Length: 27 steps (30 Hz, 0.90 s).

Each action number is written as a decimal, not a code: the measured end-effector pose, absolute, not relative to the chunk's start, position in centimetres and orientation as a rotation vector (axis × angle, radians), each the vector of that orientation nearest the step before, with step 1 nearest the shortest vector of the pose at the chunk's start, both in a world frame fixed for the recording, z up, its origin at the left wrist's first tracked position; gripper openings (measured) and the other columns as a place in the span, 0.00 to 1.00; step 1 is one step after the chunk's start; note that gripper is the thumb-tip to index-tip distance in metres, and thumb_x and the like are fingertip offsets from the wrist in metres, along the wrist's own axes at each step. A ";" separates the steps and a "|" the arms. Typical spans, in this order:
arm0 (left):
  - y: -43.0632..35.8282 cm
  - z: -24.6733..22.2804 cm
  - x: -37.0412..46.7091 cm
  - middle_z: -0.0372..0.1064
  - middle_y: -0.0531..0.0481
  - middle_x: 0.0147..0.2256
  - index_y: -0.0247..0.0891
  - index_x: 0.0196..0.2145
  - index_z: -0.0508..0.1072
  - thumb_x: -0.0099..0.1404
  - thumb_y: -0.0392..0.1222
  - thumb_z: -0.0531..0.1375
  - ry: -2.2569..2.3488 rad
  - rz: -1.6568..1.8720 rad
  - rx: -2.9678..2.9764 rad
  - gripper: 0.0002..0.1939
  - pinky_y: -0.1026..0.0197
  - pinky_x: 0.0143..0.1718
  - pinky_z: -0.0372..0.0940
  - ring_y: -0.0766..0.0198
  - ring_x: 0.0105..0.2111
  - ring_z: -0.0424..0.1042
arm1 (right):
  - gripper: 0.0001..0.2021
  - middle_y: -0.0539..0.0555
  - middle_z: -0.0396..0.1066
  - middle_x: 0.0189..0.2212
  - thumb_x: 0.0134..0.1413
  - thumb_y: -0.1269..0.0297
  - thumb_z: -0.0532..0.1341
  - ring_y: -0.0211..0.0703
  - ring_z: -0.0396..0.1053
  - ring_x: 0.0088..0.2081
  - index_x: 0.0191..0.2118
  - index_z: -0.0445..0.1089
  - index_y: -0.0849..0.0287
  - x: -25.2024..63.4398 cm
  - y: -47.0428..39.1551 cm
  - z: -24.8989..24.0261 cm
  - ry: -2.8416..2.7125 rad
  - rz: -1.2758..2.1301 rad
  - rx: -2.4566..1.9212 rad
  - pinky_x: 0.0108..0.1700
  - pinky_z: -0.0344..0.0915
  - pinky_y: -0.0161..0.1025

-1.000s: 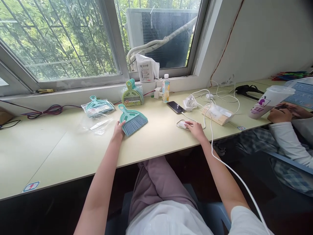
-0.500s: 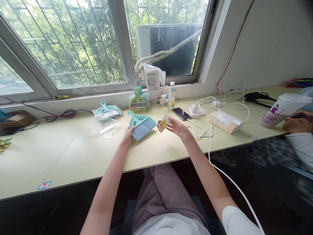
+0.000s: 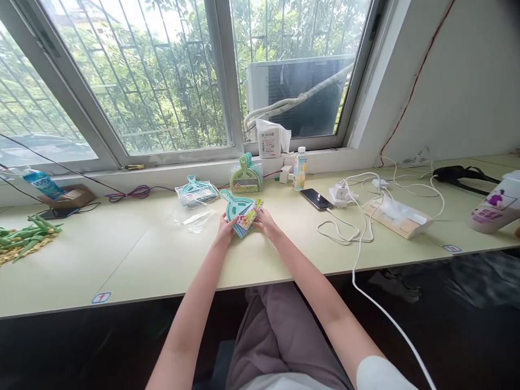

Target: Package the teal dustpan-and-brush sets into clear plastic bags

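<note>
A mint-green mini dustpan and brush set (image 3: 235, 205) is in my left hand (image 3: 226, 229), which grips its left side low over the table, bristles toward me. My right hand (image 3: 265, 222) pinches a small printed card (image 3: 248, 218) by its right end. The card lies slanted across the front of the set and hides part of the bristles. My left thumb is near the card's lower left corner; whether it presses on it I cannot tell. Left of my hands rests a similar set (image 3: 195, 192) in clear plastic, with a crumpled clear bag (image 3: 197, 221) before it.
Several packed dustpan sets (image 3: 246, 176) stand by the window sill. A drink bottle (image 3: 299, 169), a phone (image 3: 316, 199), white chargers with cables (image 3: 342, 192) and a tissue pack (image 3: 398, 216) are to the right. A cardboard box (image 3: 73, 196) and green stalks (image 3: 30, 236) are far left.
My right hand has brought the card leftward from beside the dustpan set onto its front. The view has turned somewhat left, showing more of the table's left end.
</note>
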State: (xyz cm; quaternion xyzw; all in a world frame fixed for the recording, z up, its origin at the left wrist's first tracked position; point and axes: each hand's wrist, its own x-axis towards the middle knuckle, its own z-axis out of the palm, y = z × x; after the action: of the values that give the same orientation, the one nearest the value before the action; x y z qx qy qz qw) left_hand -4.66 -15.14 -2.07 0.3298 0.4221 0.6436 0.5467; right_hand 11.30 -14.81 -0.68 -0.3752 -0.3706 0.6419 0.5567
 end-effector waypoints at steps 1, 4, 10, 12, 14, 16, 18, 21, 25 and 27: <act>-15.1 -2.1 -4.7 0.72 0.46 0.39 0.39 0.49 0.62 0.47 0.33 0.71 1.002 1.531 0.791 0.33 0.63 0.31 0.70 0.65 0.29 0.75 | 0.13 0.53 0.75 0.39 0.50 0.62 0.65 0.40 0.73 0.37 0.42 0.68 0.57 11.2 -14.7 -0.9 -0.879 1.458 -0.897 0.36 0.70 0.35; -15.0 -2.0 -4.7 0.72 0.47 0.38 0.39 0.47 0.62 0.48 0.32 0.71 0.990 1.538 0.795 0.30 0.64 0.30 0.69 0.65 0.30 0.74 | 0.07 0.51 0.75 0.32 0.43 0.72 0.66 0.38 0.72 0.34 0.33 0.71 0.60 10.7 -14.7 -1.5 -0.792 1.335 -0.957 0.39 0.69 0.36; -14.6 -1.8 -5.1 0.72 0.49 0.39 0.40 0.44 0.63 0.51 0.33 0.69 0.924 1.627 0.742 0.25 0.65 0.32 0.69 0.67 0.32 0.74 | 0.06 0.48 0.73 0.31 0.45 0.63 0.65 0.34 0.68 0.33 0.29 0.72 0.58 10.3 -15.8 -1.0 -0.737 1.210 -0.986 0.34 0.64 0.30; -14.8 -1.6 -5.1 0.73 0.50 0.39 0.41 0.45 0.64 0.51 0.33 0.69 0.869 1.651 0.748 0.26 0.65 0.34 0.69 0.67 0.32 0.74 | 0.06 0.47 0.72 0.28 0.45 0.61 0.64 0.33 0.64 0.28 0.27 0.71 0.58 10.5 -16.1 -0.8 -0.782 1.185 -1.051 0.28 0.60 0.30; -15.0 -1.3 -5.0 0.73 0.49 0.39 0.41 0.46 0.65 0.50 0.33 0.69 0.808 1.656 0.767 0.26 0.64 0.34 0.69 0.65 0.33 0.74 | 0.07 0.46 0.69 0.24 0.48 0.61 0.62 0.30 0.59 0.21 0.25 0.69 0.59 10.7 -16.1 -0.8 -0.788 1.216 -1.075 0.23 0.54 0.30; -15.3 -1.1 -4.9 0.74 0.48 0.40 0.40 0.47 0.66 0.49 0.33 0.70 0.753 1.649 0.788 0.28 0.64 0.36 0.70 0.64 0.35 0.75 | 0.08 0.46 0.67 0.22 0.48 0.62 0.61 0.28 0.53 0.17 0.24 0.67 0.59 10.8 -15.8 -1.0 -0.783 1.264 -1.073 0.20 0.50 0.31; -15.4 -1.0 -4.8 0.74 0.47 0.41 0.40 0.48 0.66 0.48 0.34 0.71 0.722 1.639 0.815 0.30 0.62 0.37 0.70 0.62 0.36 0.75 | 0.07 0.46 0.68 0.23 0.48 0.63 0.61 0.26 0.53 0.15 0.26 0.68 0.60 10.9 -15.3 -1.2 -0.800 1.276 -1.076 0.19 0.49 0.31; -15.3 -1.2 -4.8 0.73 0.47 0.42 0.41 0.51 0.64 0.46 0.35 0.72 0.743 1.629 0.863 0.35 0.58 0.41 0.70 0.60 0.38 0.75 | 0.07 0.48 0.70 0.25 0.46 0.62 0.63 0.26 0.55 0.15 0.28 0.70 0.61 11.0 -14.8 -1.4 -0.884 1.246 -1.100 0.19 0.50 0.31; -14.9 -1.7 -4.8 0.73 0.48 0.42 0.43 0.54 0.61 0.45 0.33 0.72 0.779 1.636 0.890 0.40 0.57 0.43 0.69 0.59 0.40 0.74 | 0.11 0.48 0.73 0.26 0.46 0.56 0.64 0.27 0.54 0.14 0.29 0.72 0.60 11.1 -14.6 -1.8 -1.063 1.108 -1.140 0.21 0.55 0.33; -14.8 -1.9 -4.9 0.72 0.49 0.41 0.43 0.54 0.61 0.43 0.30 0.71 0.778 1.641 0.894 0.41 0.58 0.42 0.69 0.59 0.40 0.74 | 0.13 0.48 0.73 0.26 0.46 0.52 0.63 0.29 0.55 0.15 0.30 0.73 0.58 11.1 -14.5 -1.9 -1.146 1.003 -1.206 0.22 0.57 0.34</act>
State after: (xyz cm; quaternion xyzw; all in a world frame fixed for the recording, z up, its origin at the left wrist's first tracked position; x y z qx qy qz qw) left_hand -4.88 -14.85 -1.90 0.3744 0.3258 0.6874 0.5302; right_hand 11.13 -14.53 -1.95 -0.5126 -0.4871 0.4264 0.5641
